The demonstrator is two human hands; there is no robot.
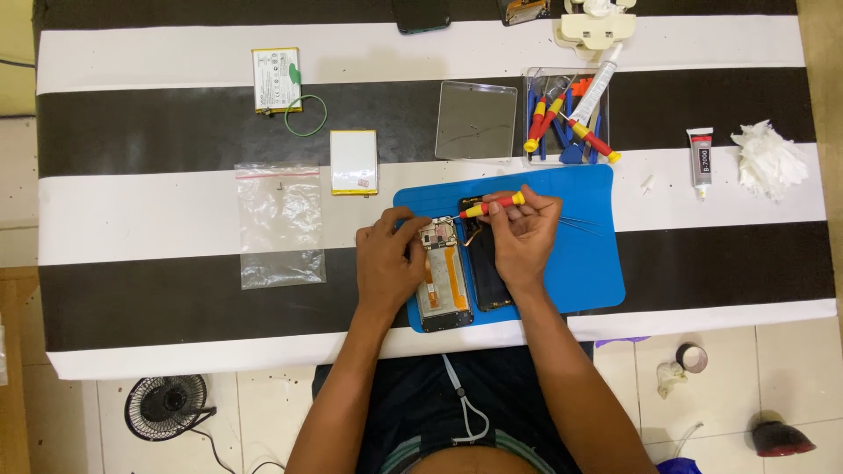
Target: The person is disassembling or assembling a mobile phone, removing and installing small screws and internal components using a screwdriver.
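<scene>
Left hand [386, 263] pins opened phone [443, 276], long axis vertical in frame | right hand [520, 235] grips yellow-red screwdriver [492, 207], tip pointing left toward phone's top.

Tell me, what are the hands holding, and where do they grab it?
The right hand holds a small yellow-and-red screwdriver around its handle. The left hand steadies the opened phone at its top left edge.

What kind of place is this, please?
Probably a small phone repair bench at home. The left hand steadies an opened phone on a blue mat, the right hand holds a small screwdriver, and a tool tray stands behind.
</scene>
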